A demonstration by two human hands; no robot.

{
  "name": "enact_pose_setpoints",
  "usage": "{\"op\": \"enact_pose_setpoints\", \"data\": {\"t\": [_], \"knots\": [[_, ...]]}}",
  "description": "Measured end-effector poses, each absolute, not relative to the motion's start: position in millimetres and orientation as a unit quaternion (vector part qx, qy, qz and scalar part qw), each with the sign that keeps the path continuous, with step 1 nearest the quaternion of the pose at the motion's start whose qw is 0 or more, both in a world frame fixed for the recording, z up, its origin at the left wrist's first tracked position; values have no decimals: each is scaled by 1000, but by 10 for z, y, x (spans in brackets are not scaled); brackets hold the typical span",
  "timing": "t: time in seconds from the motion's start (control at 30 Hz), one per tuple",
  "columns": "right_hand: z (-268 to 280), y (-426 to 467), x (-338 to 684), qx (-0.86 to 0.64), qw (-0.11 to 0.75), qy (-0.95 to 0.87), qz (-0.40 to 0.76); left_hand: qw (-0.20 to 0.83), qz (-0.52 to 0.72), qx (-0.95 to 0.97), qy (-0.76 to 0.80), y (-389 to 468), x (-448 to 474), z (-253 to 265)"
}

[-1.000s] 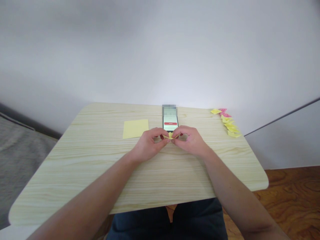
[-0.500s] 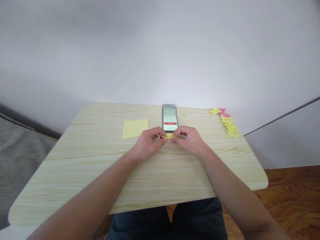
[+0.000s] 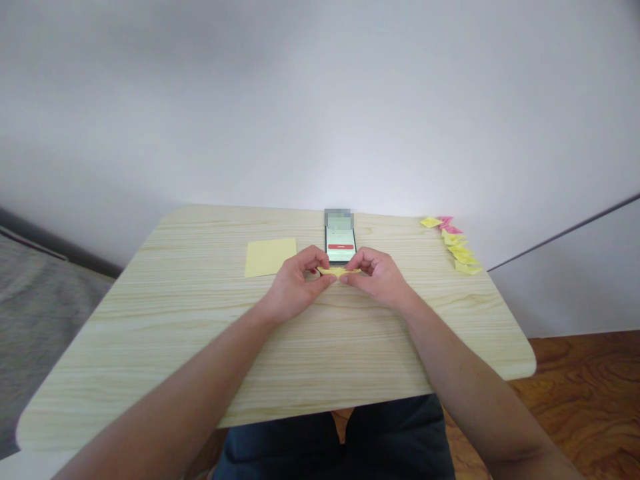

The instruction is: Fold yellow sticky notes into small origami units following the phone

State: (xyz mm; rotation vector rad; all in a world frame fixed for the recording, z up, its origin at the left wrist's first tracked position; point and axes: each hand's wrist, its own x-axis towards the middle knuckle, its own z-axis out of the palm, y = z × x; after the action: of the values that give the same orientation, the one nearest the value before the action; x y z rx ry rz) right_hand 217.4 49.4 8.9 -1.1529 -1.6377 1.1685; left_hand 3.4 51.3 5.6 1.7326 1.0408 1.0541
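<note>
Between my two hands is a small folded yellow paper boat (image 3: 339, 271), pointed at both ends and held just above the table. My left hand (image 3: 296, 280) pinches its left end between thumb and fingers. At its right end, my right hand (image 3: 376, 275) grips the paper the same way. The two thumb tips nearly meet at the paper's near side. Directly behind it lies a phone (image 3: 341, 238) with its screen lit and a red bar across the display.
A flat yellow paper sheet (image 3: 270, 257) lies left of the phone. Several folded yellow paper pieces (image 3: 463, 255) and pink ones (image 3: 449, 224) sit along the right edge of the wooden table (image 3: 340, 360). The white wall (image 3: 320, 120) rises behind the table.
The folded paper looks flatter and narrower than before, its middle less raised and open. Fingers of both hands have shifted slightly up along it. Everything else stays put.
</note>
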Motion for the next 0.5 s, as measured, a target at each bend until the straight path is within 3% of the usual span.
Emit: {"op": "enact_pose_setpoints", "data": {"t": [0.3,0.5], "knots": [[135,500,2158,-445,415,-613,504,432,429,676,416,518,35,31],[151,493,2194,-478,356,-610,522,445,430,667,415,536,5,25]]}}
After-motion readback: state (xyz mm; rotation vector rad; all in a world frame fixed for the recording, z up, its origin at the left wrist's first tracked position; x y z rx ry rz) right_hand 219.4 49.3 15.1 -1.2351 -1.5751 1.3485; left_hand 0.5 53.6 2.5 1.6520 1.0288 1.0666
